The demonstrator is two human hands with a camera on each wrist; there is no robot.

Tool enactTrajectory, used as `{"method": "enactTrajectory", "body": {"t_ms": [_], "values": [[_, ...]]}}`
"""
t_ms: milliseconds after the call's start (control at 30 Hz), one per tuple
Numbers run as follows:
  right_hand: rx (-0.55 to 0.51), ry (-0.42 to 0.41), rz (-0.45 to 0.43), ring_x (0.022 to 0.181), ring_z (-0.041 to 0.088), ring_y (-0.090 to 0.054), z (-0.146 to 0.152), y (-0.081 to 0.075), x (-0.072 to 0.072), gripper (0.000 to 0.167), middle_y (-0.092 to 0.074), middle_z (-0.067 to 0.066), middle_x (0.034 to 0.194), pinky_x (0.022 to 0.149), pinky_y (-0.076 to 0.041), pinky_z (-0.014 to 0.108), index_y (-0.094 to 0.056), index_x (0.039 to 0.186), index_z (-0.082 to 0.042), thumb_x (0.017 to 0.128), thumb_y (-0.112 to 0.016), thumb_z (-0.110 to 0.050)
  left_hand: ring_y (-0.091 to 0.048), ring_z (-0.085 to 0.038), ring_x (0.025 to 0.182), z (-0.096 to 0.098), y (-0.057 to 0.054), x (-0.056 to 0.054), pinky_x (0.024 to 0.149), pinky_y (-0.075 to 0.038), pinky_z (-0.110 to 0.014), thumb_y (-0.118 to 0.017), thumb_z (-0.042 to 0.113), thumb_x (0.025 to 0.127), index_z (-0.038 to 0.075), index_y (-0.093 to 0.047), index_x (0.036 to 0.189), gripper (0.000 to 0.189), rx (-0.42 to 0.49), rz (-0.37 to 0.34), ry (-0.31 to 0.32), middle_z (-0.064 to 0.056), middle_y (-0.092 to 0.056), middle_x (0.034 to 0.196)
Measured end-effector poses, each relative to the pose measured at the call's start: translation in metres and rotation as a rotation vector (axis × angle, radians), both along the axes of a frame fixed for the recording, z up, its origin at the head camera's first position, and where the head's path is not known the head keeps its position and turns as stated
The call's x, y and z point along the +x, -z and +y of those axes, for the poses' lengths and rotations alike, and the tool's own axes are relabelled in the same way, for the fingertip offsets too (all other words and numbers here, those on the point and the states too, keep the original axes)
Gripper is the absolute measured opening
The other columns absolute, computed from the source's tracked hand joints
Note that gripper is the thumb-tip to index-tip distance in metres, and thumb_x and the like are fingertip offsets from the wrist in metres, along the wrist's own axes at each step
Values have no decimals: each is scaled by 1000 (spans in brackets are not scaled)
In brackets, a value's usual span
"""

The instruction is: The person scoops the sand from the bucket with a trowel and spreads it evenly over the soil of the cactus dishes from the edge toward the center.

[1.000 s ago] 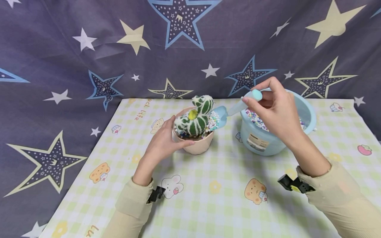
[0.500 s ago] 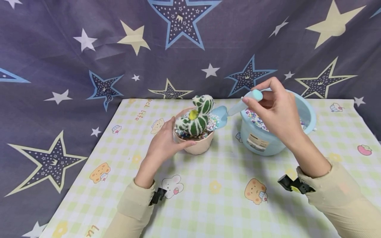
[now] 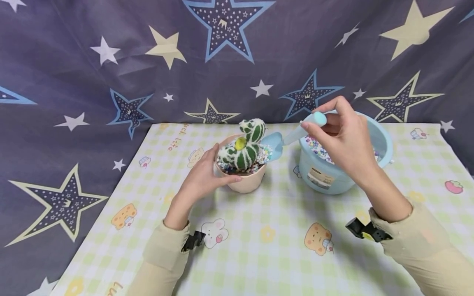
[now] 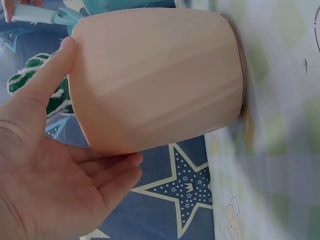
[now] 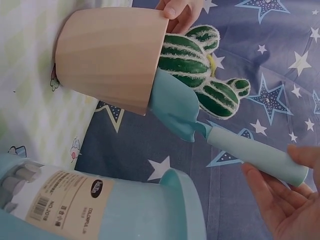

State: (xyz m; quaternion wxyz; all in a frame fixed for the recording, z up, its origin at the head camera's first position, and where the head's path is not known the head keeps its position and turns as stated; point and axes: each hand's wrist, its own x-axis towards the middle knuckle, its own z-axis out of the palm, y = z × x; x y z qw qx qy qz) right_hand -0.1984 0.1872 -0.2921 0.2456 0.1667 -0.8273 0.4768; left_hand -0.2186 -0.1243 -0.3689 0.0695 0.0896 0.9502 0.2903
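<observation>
A cactus with white fuzzy ridges and a yellow flower stands in a pale peach flowerpot. My left hand grips the pot at its left side, thumb along the front near the rim. The thumb and curled fingers also show beside the pot in the left wrist view. My right hand pinches the handle of a light blue trowel. Its blade tilts down over the pot's right rim, with small pastel pebbles at its tip beside the cactus. More pebbles lie round the plant.
A light blue bucket with a label, partly filled with multicoloured pebbles, stands right of the pot, under my right hand. The checked tablecloth reaches back to a dark curtain with stars.
Pebbles on the trowel's blade have slid toward the pot, and fewer show there now. The left hand and the pot shift very slightly; the right hand keeps its place.
</observation>
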Motion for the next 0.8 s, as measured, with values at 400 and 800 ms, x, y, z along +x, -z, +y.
{"method": "enactTrajectory", "body": {"t_ms": [400, 800], "values": [[50, 14, 46, 71, -16, -65, -6, -2, 4, 29, -78, 16, 87, 60, -51, 6, -57, 107, 3, 90, -74, -12, -35, -41, 146, 7, -1, 4, 117, -36, -56, -78, 66, 73, 8, -11, 161, 124, -33, 3, -46, -17, -21, 166], [106, 19, 82, 74, -25, -59, -13, -3, 8, 29, -78, 12, 88, 63, -49, 2, -57, 105, 4, 89, -75, -12, -40, -40, 143, 12, -1, 8, 111, -44, -54, -77, 67, 74, 6, -11, 160, 125, -68, 18, -74, -16, -22, 165]]}}
